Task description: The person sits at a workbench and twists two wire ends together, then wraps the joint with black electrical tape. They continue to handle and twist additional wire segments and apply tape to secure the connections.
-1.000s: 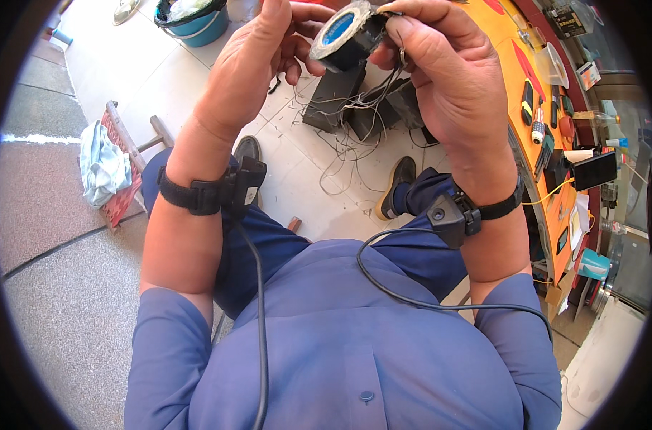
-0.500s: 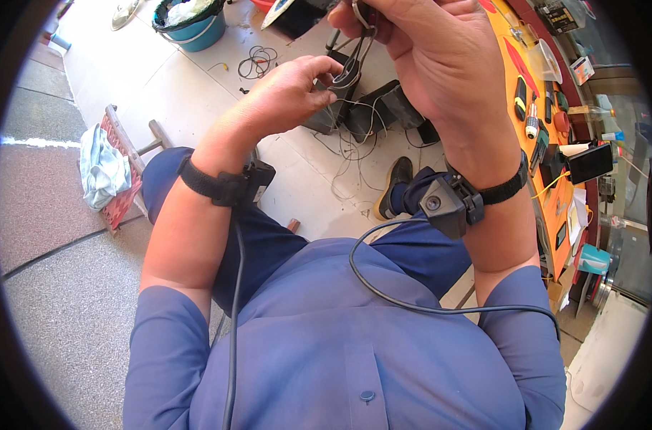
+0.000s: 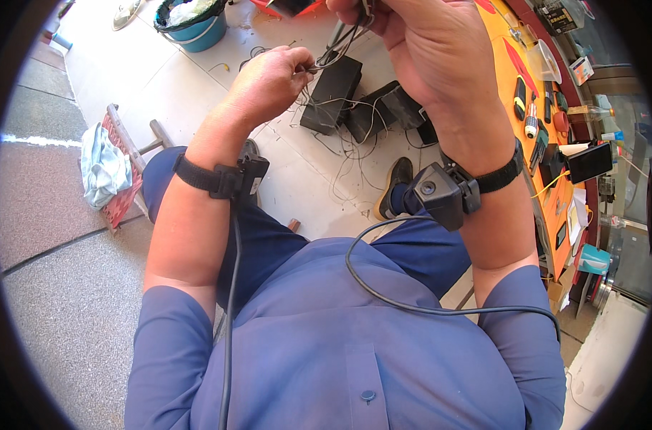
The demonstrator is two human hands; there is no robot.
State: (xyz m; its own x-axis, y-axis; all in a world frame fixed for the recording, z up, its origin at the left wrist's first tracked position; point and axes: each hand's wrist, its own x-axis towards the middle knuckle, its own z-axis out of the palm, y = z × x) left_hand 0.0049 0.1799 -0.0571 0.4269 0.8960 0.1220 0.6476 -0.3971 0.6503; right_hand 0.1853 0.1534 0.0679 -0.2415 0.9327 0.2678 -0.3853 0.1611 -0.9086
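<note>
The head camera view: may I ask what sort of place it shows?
It is probably a small repair workspace: an orange table holds hand tools, and wire-tangled dark boxes stand on the tiled floor.

text: none legible | black box (image 3: pixel 554 16): yellowish print, too small

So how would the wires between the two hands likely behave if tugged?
The wires look thin and curve between the left hand and right hand, so they would probably flex rather than stay rigid. Their thinness suggests little weight. Strands crisscross near the black boxes, so tugging might snag some.
</note>
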